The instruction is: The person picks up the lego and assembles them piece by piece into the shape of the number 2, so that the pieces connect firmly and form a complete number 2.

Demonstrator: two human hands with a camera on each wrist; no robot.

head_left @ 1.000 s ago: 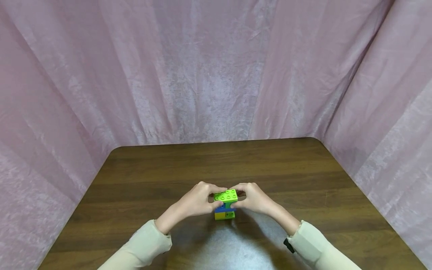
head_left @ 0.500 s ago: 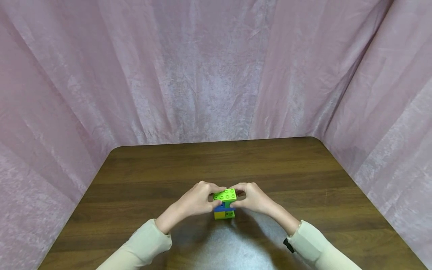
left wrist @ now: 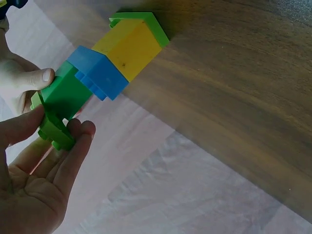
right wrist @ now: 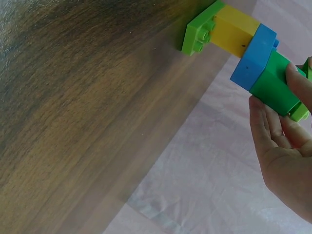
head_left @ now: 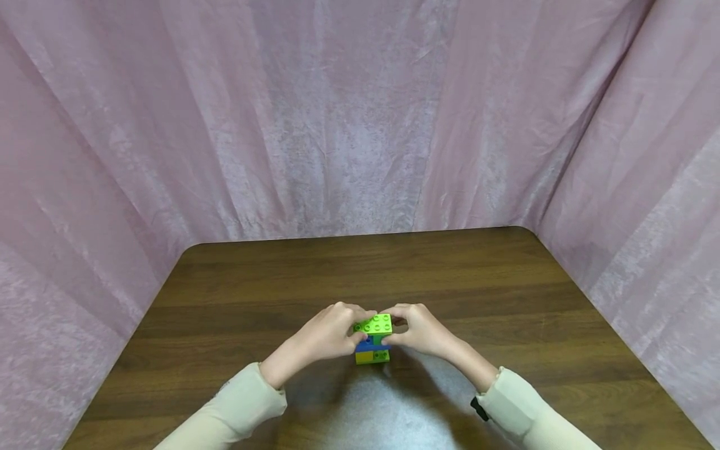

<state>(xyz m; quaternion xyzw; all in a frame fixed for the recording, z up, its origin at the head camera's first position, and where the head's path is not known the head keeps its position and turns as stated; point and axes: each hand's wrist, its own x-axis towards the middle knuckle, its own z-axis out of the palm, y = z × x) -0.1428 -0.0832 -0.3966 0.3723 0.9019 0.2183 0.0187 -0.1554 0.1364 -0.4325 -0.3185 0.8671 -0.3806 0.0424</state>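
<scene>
A small tower of toy building bricks stands on the wooden table. Lowest is a light green plate [right wrist: 194,35], then a yellow brick [left wrist: 127,48], a blue brick [left wrist: 103,74] and a dark green brick [right wrist: 274,84]. A flat light green brick [head_left: 375,324] with studs forms the top. My left hand [head_left: 329,331] pinches this top brick at its left end, thumb on the near side and fingers beyond. From the right, my right hand [head_left: 424,331] grips the dark green brick just below, thumb in front; its fingers partly hide that brick's far side.
The brown wooden table [head_left: 253,275] extends beyond and to both sides of the tower. Pink curtains [head_left: 360,125] hang behind its far edge and along its sides. A small black item [head_left: 480,409] shows at the right sleeve cuff.
The tower has shifted very slightly left in the head view. Both hands keep nearly the same hold and place.
</scene>
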